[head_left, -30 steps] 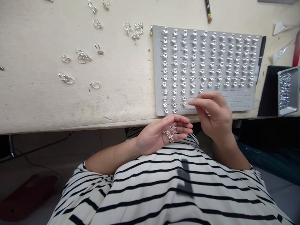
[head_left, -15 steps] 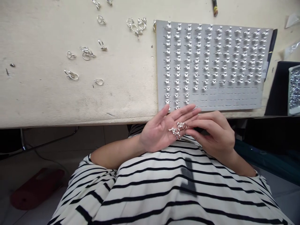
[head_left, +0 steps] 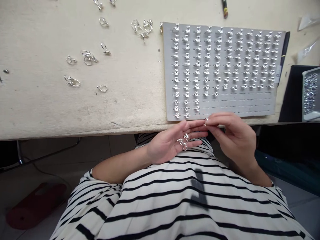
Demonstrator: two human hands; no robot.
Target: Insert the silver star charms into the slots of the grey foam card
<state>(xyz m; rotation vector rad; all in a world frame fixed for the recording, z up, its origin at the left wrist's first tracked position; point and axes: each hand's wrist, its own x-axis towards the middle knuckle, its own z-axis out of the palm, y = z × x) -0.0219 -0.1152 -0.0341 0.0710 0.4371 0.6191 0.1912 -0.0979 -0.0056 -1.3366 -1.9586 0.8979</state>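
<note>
My left hand (head_left: 166,143) is turned palm up at the table's front edge, fingers stretched out. It carries a small cluster of silver rings (head_left: 184,141) lying loose on the palm and finger bases. Between thumb and fingertips, my right hand (head_left: 231,136) pinches a single silver ring (head_left: 206,122), mostly hidden by the fingers. This ring is just beyond the left fingertips, by the front edge of a grey ring display board (head_left: 237,108). Rows of silver rings stand in the board's slits; several slits at the front right have no ring.
Loose silver rings (head_left: 88,58) lie scattered on the pale table (head_left: 135,100) to the left, with another clump (head_left: 142,28) near the board's back left corner. A tray of small shiny pieces (head_left: 310,93) sits at the far right. A dark pen-like stick (head_left: 225,9) lies behind the board.
My right hand has lifted a ring from the left palm and moved it slightly up toward the board. Fewer rings show on the palm, and the left fingers have straightened out.
</note>
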